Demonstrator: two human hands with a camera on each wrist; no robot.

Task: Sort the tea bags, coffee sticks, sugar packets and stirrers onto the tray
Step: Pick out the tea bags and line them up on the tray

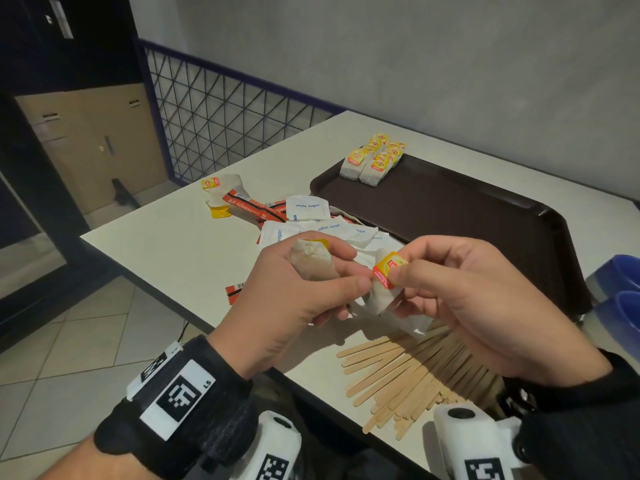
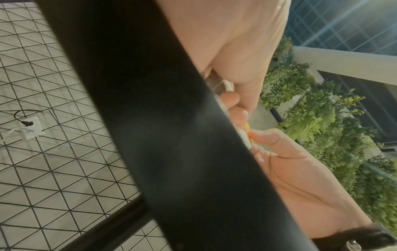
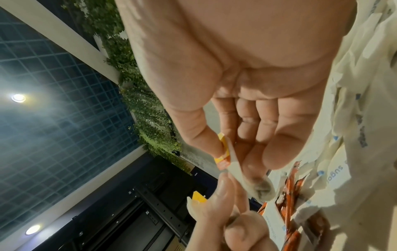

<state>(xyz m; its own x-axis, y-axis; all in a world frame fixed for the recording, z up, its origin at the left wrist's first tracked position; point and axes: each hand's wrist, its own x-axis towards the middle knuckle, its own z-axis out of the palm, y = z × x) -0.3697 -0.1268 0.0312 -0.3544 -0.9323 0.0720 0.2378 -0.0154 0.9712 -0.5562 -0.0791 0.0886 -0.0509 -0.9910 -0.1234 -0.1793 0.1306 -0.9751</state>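
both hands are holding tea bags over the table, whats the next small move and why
Probably carry the tea bag pinched in the right hand across to the tray and set it beside the tea bag stack at its far corner. The left hand grips another tea bag, so that one can follow; only tea bags lie on the tray.

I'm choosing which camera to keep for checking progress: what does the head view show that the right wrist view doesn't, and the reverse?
Only the head view shows the tray with sorted tea bags at its far corner, and the stirrers on the table.

Only the right wrist view shows the ceiling lights and hanging plants.

Both show the left hand and right hand, each gripping a tea bag, plus loose sugar packets and coffee sticks.
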